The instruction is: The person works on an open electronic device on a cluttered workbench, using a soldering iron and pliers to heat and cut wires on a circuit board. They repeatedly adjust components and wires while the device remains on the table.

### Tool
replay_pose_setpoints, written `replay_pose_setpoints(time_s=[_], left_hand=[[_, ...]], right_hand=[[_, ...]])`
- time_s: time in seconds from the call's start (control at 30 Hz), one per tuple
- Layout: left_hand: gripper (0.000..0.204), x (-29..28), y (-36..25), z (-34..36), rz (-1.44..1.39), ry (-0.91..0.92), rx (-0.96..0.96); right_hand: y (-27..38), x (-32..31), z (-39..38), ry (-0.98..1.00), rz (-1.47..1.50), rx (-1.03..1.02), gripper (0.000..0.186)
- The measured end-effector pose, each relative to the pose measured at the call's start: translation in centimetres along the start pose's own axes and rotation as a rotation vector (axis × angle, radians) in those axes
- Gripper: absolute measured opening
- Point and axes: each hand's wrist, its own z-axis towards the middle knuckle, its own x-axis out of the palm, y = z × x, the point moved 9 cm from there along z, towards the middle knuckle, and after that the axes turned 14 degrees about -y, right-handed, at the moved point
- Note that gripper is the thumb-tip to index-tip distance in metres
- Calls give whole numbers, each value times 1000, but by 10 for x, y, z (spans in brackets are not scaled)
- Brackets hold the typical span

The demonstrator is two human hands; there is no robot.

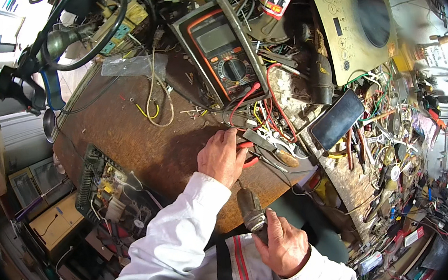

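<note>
My right hand (284, 243), at the lower middle, is wrapped round the rear of a worn, dark cylindrical tool (251, 208), which looks like a powered screwdriver. A thin shaft at its front points up towards my left hand (220, 158). That hand rests low over the brown tabletop, knuckles up, fingers reaching forward and slightly apart. Right beside its fingers lie the red handles (249, 162) of a pair of pliers; whether the fingers touch them I cannot tell. Just to the right is a flat-bladed tool with a wooden handle (286, 158).
Beyond my hands a multimeter (224, 50) with red and black leads lies on tangled wires. A smartphone (337, 119) and a gold induction cooktop (352, 20) are at the right, among loose tools. An opened appliance with exposed parts (110, 190) sits left. A clear plastic bag (134, 66) lies far left.
</note>
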Motion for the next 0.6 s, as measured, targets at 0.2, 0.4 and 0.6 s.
replay_pose_setpoints(time_s=[0.2,0.4,0.6], left_hand=[[27,12,-7,6,-254,-71,-168],[14,-14,-16,-17,-108,-77,102],[19,-55,40,-18,-4,-156,-16]], right_hand=[[-2,1,-2,-22,17,12,69],[-6,2,-4,-28,30,40,68],[-8,3,-5,-42,36,44,67]])
